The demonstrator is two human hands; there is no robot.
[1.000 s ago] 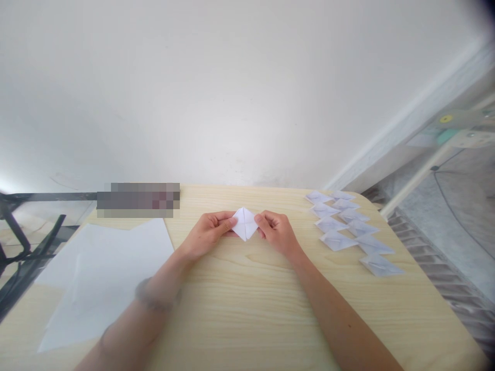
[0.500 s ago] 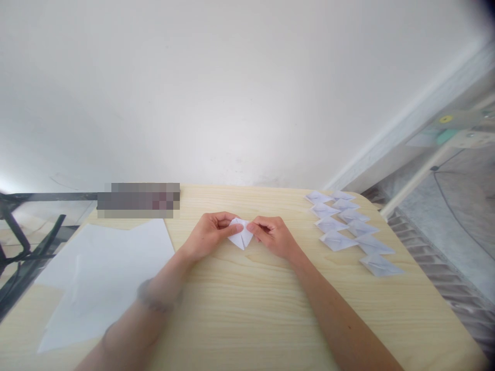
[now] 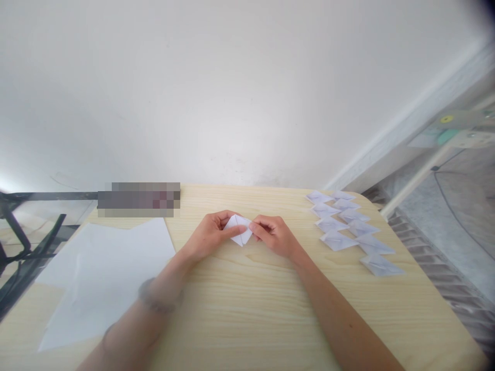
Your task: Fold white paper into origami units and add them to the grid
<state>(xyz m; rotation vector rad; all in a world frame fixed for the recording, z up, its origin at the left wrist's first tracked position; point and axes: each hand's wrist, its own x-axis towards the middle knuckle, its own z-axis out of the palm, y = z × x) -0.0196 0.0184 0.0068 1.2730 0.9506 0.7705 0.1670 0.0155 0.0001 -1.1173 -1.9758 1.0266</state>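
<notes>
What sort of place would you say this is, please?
Probably a room in a home, though I cannot be sure: a wood-grain table against a plain white wall, with ruffled grey fabric to its right.

- The head camera is looking forward and down from the person's own head, above the near side of the table.
- It is facing the white wall, which is filling about the upper half.
- It is framing the left hand and right hand near the middle, at close range.
- It is spanning widely, from a dark frame leftward to a pale pole rightward.
</notes>
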